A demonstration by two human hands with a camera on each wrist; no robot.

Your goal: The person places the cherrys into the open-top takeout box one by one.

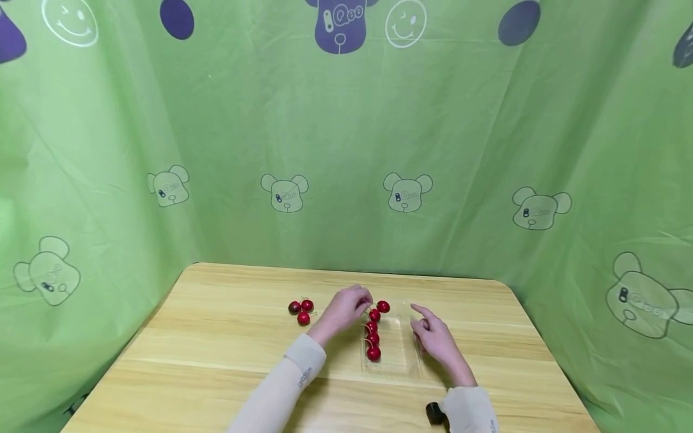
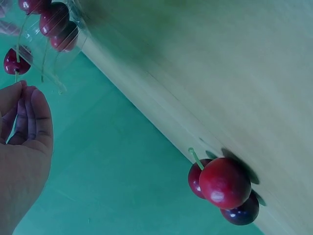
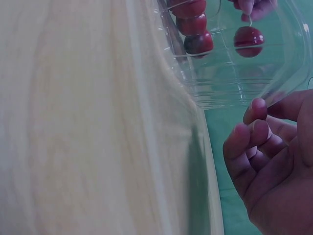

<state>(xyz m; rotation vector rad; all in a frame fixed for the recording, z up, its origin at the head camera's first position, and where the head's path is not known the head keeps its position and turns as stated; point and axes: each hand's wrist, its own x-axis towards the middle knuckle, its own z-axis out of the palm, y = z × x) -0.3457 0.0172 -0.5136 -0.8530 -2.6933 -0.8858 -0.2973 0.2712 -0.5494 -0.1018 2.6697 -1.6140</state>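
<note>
My left hand (image 1: 348, 305) pinches the thin green stem of a cherry (image 3: 248, 41), which hangs over the clear plastic box (image 1: 397, 370). In the left wrist view that red cherry (image 2: 17, 59) shows right by the fingertips. Along the box's left side lies a row of cherries (image 1: 373, 353), their stems pointing left. My right hand (image 1: 437, 343) is at the box's right side. Its thumb and a finger meet at the rim in the right wrist view, and the other fingers (image 3: 237, 147) are curled beneath.
Three loose cherries (image 1: 303, 317), one darker, sit together on the wooden table (image 1: 178, 337) left of the left hand. A black object (image 1: 434, 413) shows beside the right sleeve (image 1: 470, 409). Behind the table hangs a green printed curtain (image 1: 335, 132).
</note>
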